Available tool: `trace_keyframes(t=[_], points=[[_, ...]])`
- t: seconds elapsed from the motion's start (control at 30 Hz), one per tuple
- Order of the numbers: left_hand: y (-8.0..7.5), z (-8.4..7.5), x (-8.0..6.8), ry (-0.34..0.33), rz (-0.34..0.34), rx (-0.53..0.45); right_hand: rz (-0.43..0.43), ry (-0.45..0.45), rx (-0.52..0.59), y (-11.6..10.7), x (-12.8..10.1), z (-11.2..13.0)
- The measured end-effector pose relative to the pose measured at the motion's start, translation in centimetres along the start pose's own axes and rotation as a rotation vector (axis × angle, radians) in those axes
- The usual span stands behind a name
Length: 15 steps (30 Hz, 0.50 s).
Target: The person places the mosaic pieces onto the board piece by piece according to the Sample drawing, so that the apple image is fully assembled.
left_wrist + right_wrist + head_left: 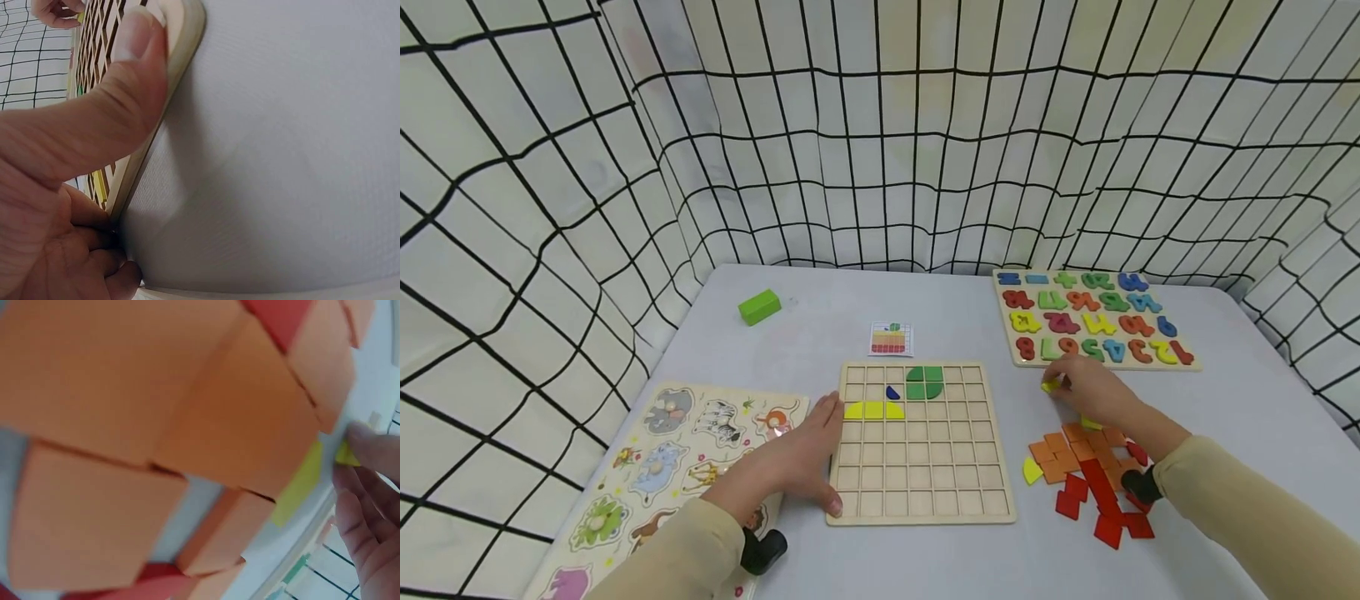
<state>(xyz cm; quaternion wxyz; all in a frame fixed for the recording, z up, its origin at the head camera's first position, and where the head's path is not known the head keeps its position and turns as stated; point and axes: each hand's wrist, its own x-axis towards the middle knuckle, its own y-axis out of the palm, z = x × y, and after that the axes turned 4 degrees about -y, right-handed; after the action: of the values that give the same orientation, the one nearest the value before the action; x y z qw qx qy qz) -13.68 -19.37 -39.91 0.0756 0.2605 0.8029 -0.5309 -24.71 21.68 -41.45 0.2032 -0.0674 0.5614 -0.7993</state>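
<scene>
A wooden grid board (927,479) lies in the middle, holding green pieces (924,382), a small blue piece (892,392) and a row of yellow pieces (874,410). Along its left edge rests my left hand (801,450), the thumb (134,75) at the near corner and the other fingers farther up beside the rim. My right hand (1093,390) pinches a small yellow tile (347,454) between thumb and fingertips, just past a pile of orange tiles (1081,450) and red tiles (1099,487). Another yellow tile (1032,471) lies left of the pile.
Behind the board is a small pattern card (891,339). A number puzzle (1097,321) stands at the back right, and an animal puzzle (655,450) lies at the left, partly under my left forearm. A green block (760,307) sits at the back left. Black netting (880,167) surrounds the table.
</scene>
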Motion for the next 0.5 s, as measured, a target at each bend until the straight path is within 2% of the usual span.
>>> trace_keyframes(t=[0.1, 0.23, 0.33, 0.5], points=[[0.0, 0.0, 0.0, 0.003, 0.000, 0.004, -0.004, 0.002, 0.024, -0.2, -0.1, 0.2], [0.0, 0.1, 0.0, 0.004, 0.003, 0.009, -0.046, -0.078, 0.100, -0.1, -0.1, 1.3], [-0.1, 0.0, -0.1, -0.001, 0.004, 0.012, -0.038, -0.142, 0.241, 0.3, 0.3, 2.8], [-0.2, -0.1, -0.1, -0.009, 0.001, 0.006, 0.043, -0.144, 0.474, 1.3, 1.8, 6.0]])
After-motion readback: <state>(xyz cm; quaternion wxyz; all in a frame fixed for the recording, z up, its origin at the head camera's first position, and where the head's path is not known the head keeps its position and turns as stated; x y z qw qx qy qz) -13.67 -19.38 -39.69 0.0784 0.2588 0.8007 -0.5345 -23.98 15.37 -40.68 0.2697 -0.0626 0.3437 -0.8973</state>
